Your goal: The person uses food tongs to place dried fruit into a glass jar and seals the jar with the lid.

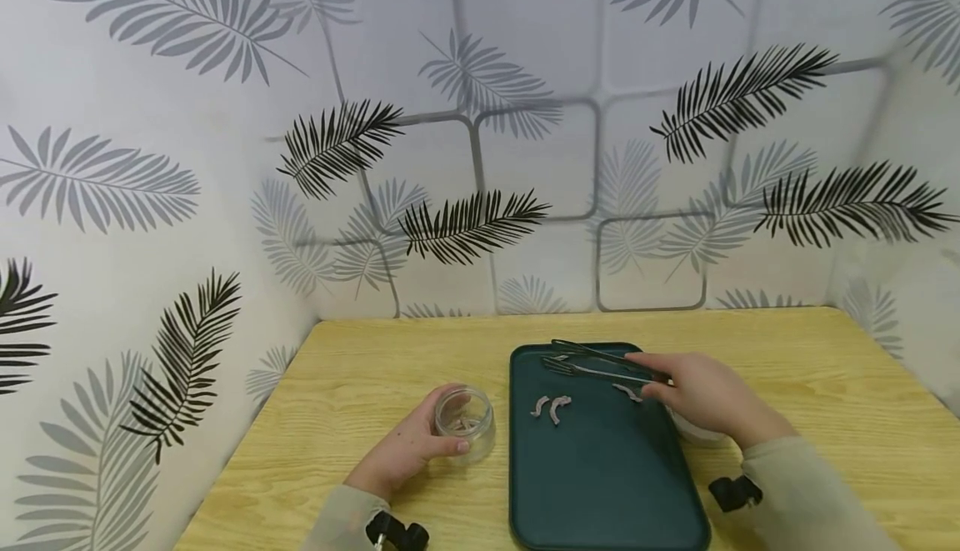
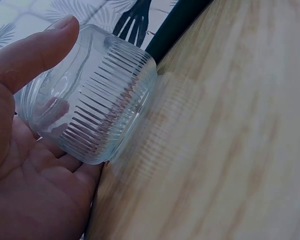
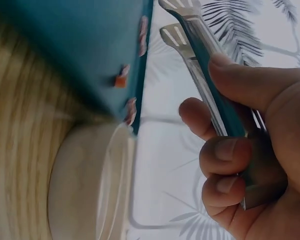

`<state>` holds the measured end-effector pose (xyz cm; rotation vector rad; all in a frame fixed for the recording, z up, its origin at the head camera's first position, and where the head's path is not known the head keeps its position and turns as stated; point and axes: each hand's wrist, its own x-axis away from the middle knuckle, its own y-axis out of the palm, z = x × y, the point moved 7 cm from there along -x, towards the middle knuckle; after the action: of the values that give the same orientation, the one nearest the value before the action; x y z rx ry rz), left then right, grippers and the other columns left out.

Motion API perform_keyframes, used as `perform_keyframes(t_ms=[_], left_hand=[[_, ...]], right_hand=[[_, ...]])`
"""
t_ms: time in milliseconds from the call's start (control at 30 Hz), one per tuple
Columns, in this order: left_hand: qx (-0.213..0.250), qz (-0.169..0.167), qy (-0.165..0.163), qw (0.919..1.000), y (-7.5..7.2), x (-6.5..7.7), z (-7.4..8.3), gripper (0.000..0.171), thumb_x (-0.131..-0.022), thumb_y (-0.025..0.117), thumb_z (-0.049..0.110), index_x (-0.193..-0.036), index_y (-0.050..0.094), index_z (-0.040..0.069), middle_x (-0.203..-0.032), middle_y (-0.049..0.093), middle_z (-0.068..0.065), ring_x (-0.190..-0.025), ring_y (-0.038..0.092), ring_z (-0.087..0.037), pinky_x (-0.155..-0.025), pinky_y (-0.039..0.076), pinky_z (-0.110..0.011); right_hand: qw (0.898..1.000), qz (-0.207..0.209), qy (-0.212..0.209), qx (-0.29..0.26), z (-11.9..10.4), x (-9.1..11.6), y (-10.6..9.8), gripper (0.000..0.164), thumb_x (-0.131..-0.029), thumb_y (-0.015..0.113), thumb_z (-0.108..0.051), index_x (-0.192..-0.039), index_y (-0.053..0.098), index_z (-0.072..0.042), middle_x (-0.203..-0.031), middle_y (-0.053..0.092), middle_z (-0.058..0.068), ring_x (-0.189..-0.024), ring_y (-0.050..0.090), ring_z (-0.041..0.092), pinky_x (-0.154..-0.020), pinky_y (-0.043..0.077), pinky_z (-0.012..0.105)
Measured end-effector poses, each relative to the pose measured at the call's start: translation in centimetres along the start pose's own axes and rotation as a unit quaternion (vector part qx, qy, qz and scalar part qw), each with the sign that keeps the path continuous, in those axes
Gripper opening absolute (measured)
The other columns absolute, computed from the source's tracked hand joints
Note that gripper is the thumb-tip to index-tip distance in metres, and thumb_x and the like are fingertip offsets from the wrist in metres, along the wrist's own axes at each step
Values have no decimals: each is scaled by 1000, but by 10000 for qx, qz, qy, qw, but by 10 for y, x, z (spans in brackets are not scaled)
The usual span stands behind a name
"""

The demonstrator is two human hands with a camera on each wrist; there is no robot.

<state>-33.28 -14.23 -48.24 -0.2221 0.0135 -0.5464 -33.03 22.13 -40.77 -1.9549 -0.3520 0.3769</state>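
Observation:
My left hand (image 1: pixel 408 444) holds a small clear glass jar (image 1: pixel 482 444) by its side, thumb on one side and fingers on the other. Ribbed walls show on the jar in the left wrist view, and a few small pinkish pieces lie at its bottom. Metal tongs (image 3: pixel 206 95) are gripped in my right hand (image 1: pixel 705 393), their slotted tips apart with nothing visible between them. The tongs reach over the far part of a dark green tray (image 1: pixel 592 476). Two curled pinkish strips (image 1: pixel 557 409) lie on the tray, with another strip (image 1: pixel 628 393) below the tongs.
A pale round bowl (image 3: pixel 72 190) stands right of the tray, partly hidden under my right hand. A small orange piece (image 3: pixel 121 81) shows on the tray in the right wrist view. The wooden table (image 1: pixel 397 368) meets a leaf-patterned wall (image 1: pixel 540 159) at the back.

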Motion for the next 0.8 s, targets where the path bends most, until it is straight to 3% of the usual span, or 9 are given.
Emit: perform_keyframes(t_ms=[233,433,800], left_hand=[[-33,-5,21,10000,0,-1,0,79,-92,77,18,-156,32,15,-157,37,-16,-139,41,-32,-112,30,-46],[-8,-7,-6,10000,0,-1,-2,79,-92,77,19,-156,32,16,-157,37,-15,-139,42,-31,-112,30,-47],[1,5,4,10000,0,-1,-3,79,-91,78,19,-156,32,15,-157,38,-15,-138,43,-31,-112,30,-46]], right_hand=[[9998,7,46,206,8,-8,-1,52,-97,69,-21,-147,55,-12,-73,56,-6,-58,47,11,-55,39,34],[9992,-147,293,241,12,-13,2,52,-97,69,-22,-147,55,-12,-72,58,-5,-56,51,11,-55,41,35],[9982,-184,294,491,11,-11,0,47,-97,68,-19,-143,60,-13,-81,66,-8,-60,50,10,-58,41,36]])
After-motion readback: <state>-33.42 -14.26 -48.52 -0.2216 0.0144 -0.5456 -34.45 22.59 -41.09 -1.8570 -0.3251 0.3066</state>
